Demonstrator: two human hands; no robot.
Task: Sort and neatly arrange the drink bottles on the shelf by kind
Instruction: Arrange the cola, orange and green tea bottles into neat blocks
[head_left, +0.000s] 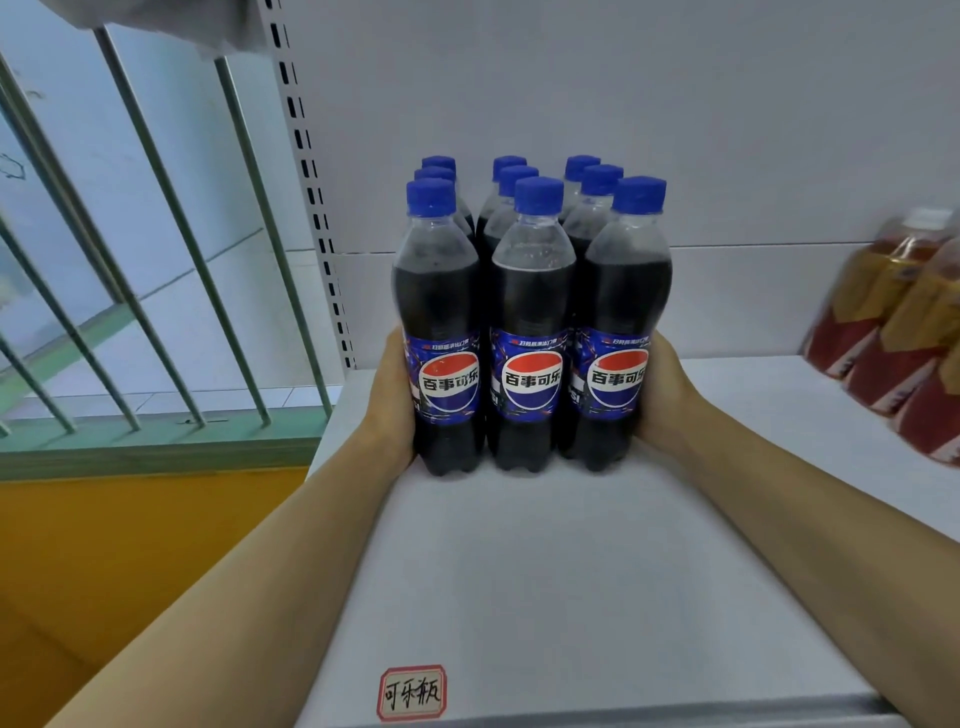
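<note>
Altogether nine cola bottles (530, 322), three tea bottles (904, 322).

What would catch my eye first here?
A tight block of nine blue-capped cola bottles stands mid-shelf, pressed between the left hand and right hand. At the right edge stand blurred amber tea bottles, and a red-bordered handwritten label sits on the white shelf front.

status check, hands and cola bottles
Left hand and right hand pressed on block of nine cola bottles, upright on shelf. Tea bottles far right, apart.
</note>
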